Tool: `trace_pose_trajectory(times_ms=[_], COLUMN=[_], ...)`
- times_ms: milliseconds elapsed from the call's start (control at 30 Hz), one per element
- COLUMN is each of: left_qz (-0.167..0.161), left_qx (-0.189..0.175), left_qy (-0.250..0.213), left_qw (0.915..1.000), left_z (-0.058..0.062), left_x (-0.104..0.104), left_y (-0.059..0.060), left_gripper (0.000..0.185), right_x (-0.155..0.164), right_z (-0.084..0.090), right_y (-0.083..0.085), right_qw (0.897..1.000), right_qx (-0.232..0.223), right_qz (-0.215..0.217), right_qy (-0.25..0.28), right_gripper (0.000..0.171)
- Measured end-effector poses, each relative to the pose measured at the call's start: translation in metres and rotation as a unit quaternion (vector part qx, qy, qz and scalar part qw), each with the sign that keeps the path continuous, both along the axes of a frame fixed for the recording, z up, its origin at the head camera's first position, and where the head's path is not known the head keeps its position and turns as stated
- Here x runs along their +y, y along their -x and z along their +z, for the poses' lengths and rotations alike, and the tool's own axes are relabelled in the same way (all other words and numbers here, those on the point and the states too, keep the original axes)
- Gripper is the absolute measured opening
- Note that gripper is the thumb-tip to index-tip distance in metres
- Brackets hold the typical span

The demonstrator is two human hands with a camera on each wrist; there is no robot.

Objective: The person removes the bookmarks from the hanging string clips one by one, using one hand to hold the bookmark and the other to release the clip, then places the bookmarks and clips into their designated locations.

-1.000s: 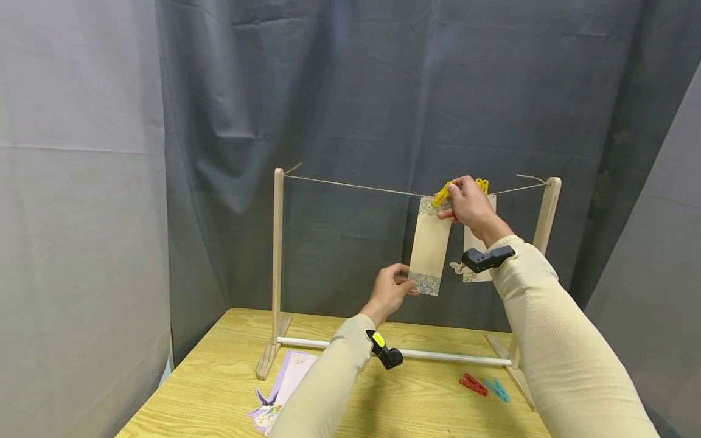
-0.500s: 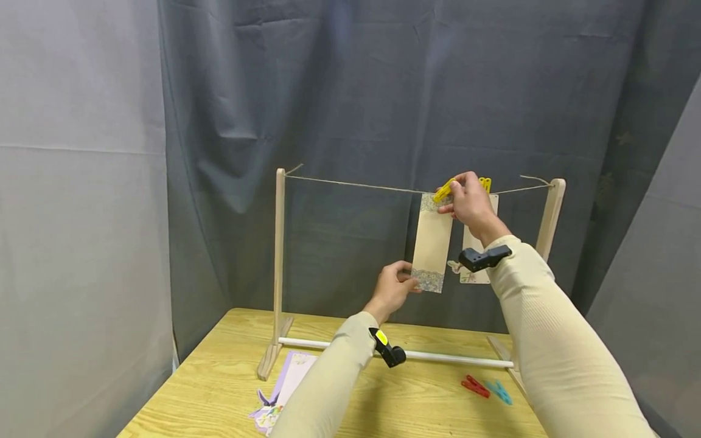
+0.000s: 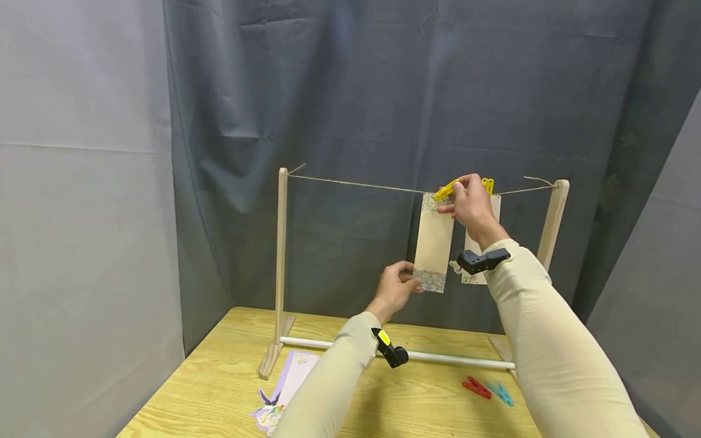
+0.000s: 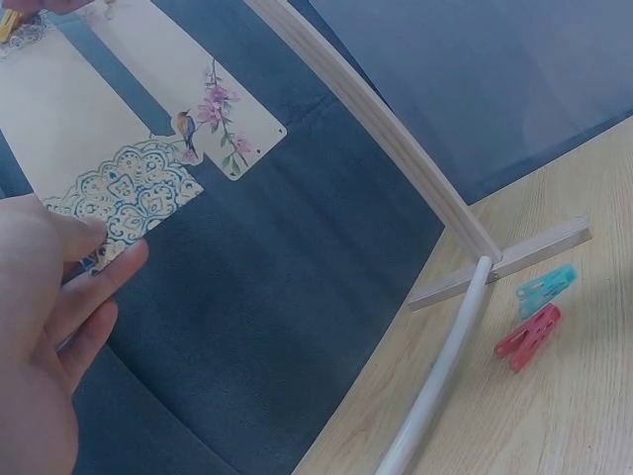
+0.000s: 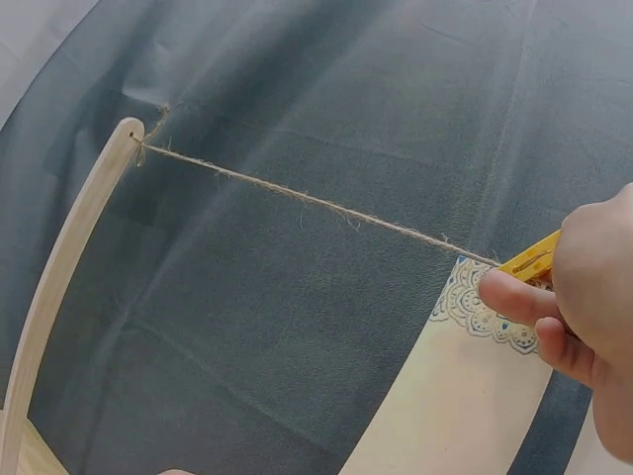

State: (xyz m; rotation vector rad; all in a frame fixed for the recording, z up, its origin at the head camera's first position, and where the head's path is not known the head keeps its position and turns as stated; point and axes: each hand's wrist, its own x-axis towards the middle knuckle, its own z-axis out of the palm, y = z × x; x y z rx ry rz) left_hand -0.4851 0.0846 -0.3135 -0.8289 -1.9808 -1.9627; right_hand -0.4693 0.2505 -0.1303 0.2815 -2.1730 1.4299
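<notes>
A cream paper card (image 3: 435,236) with blue lace-patterned ends hangs upright at the string (image 5: 326,205). My left hand (image 3: 395,286) pinches its lower left corner between thumb and fingers, as the left wrist view shows. Up at the string, my right hand (image 3: 472,204) grips a yellow clothespin (image 3: 446,190) tilted over the card's top edge. The right wrist view has this clothespin (image 5: 532,257) partly hidden by the hand. Just right hangs a second card (image 4: 188,84) with a bird and pink flowers, under another yellow clothespin (image 3: 488,185).
A wooden frame's left post (image 3: 282,255) and right post (image 3: 554,222) hold the string, with a white bar (image 3: 454,358) low between them. A red clothespin (image 3: 477,387) and a blue clothespin (image 3: 501,393) lie on the table (image 3: 208,389). Purple-edged cards (image 3: 290,380) lie front left.
The head view has shifted slightly. Both hands keep their hold on the card and clothespin; the clothespin has tilted a little flatter against the card's top.
</notes>
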Motion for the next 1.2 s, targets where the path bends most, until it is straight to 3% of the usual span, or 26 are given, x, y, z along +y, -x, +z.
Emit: trace_pose_trajectory(times_ms=[600, 1200], left_qz=[0.003, 0.004], left_qx=[-0.011, -0.022], left_qy=[-0.002, -0.003], left_qw=[0.9999, 0.9997], left_z=[-0.002, -0.001], left_x=[0.004, 0.004], left_y=[-0.002, -0.004], left_gripper=[0.028, 0.033], right_x=[0.0, -0.003], right_z=[-0.008, -0.01], right_y=[0.002, 0.004], right_qw=[0.998, 0.984], right_qx=[0.01, 0.02], right_qz=[0.012, 0.035], right_qy=[0.065, 0.172], right_gripper=[0.035, 0.017])
